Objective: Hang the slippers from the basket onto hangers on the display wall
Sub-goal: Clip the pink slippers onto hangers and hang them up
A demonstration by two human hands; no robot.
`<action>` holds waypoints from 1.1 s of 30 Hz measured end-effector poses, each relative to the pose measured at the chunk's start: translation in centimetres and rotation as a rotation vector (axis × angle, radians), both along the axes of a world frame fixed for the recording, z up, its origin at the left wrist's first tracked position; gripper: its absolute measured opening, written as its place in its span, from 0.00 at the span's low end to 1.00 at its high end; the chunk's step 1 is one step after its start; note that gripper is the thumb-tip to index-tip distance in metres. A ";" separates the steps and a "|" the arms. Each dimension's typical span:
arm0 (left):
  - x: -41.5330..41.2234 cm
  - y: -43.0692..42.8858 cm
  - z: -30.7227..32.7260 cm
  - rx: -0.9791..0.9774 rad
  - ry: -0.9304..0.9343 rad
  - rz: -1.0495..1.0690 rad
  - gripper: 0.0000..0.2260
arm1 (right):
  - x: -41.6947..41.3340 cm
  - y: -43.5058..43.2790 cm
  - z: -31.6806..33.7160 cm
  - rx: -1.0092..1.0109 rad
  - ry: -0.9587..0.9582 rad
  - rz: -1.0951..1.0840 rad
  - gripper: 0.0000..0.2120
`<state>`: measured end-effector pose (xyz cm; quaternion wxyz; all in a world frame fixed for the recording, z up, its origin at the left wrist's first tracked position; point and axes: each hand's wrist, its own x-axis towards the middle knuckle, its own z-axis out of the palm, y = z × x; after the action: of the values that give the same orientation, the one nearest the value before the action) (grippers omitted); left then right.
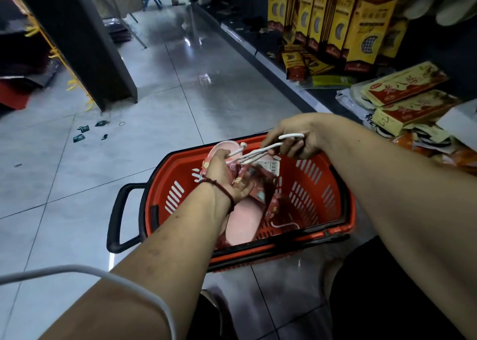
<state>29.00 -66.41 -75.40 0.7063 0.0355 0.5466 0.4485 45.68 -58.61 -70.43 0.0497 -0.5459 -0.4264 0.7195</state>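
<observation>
**A:** Just under the camera, what crosses the left forearm?

**B:** A thin white cable (103,272), rubbery by the look. It has no part in the job.

**A:** And the hands?

**B:** Both are over the red basket (285,179). The left hand (227,179) grips the pink slippers (245,218) at the patterned straps, fingers curled round them. The right hand (296,141) pinches a white plastic hanger (260,151) by one end.

**A:** How do the two lie?

**B:** The slippers' long axis runs away from the person and tilts up out of the basket. The hanger lies across that. Its knobbed prongs point left from the right hand to the far end of the slippers, touching or nearly so; I cannot tell which. I'd judge the right hand must feed it in.

**A:** Materials?

**B:** The slippers look like smooth, soft foam, with a paper tag (268,164) attached. The basket is hard slotted plastic with a black handle (116,218). Another white hanger (285,225) lies inside it.

**A:** Beyond?

**B:** Glossy grey floor tiles (180,94), and on the right a shelf of yellow-and-red packets (333,30). I can make out no slipper wall.
</observation>
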 end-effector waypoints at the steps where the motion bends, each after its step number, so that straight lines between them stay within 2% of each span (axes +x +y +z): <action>1: -0.1 -0.1 -0.1 -0.014 0.006 0.005 0.13 | 0.0 -0.2 0.2 -0.020 0.046 -0.010 0.12; 5: -0.4 -0.2 -0.5 -0.026 0.008 0.017 0.16 | -0.4 -1.0 0.6 0.030 0.217 -0.063 0.16; 7: -0.6 -0.1 -0.5 -0.023 0.018 0.013 0.16 | -0.8 -1.6 0.9 0.145 0.275 -0.079 0.16; 9: -0.8 0.2 -0.6 -0.032 0.016 0.031 0.17 | -0.8 -2.1 0.9 0.415 0.162 -0.007 0.15; 11: -0.8 0.2 -0.5 -0.039 0.021 0.028 0.17 | -0.7 -2.2 0.4 0.704 -0.057 0.110 0.18; 13: -0.6 0.0 -0.4 -0.034 0.037 -0.012 0.16 | -0.9 -2.2 -0.1 0.833 -0.142 0.169 0.16; 15: -0.5 -0.3 -0.3 -0.008 0.030 -0.046 0.16 | -1.3 -2.2 -0.2 0.864 -0.099 0.178 0.10; 18: -0.7 -0.2 -0.2 -0.003 -0.009 0.004 0.18 | -1.8 -2.1 -0.2 0.862 -0.060 0.235 0.07; 21: -1.3 0.5 -0.5 0.008 -0.085 0.094 0.16 | -1.7 -2.1 -0.4 0.828 -0.043 0.256 0.16; 23: -1.5 0.7 -0.3 0.053 -0.132 0.140 0.16 | -1.6 -2.1 -0.6 0.880 -0.053 0.268 0.20; 28: -1.1 0.4 1.2 0.153 -0.193 0.177 0.14 | -1.8 -1.4 -0.5 1.007 -0.019 0.014 0.17; 33: -1.3 -0.1 1.8 0.157 -0.225 0.178 0.27 | -1.7 -0.4 -0.8 1.034 -0.013 -0.293 0.11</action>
<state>27.73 -66.49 -73.63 0.7156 -0.0085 0.4281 0.5518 44.01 -59.02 -71.25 0.4093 -0.5084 -0.6449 0.3977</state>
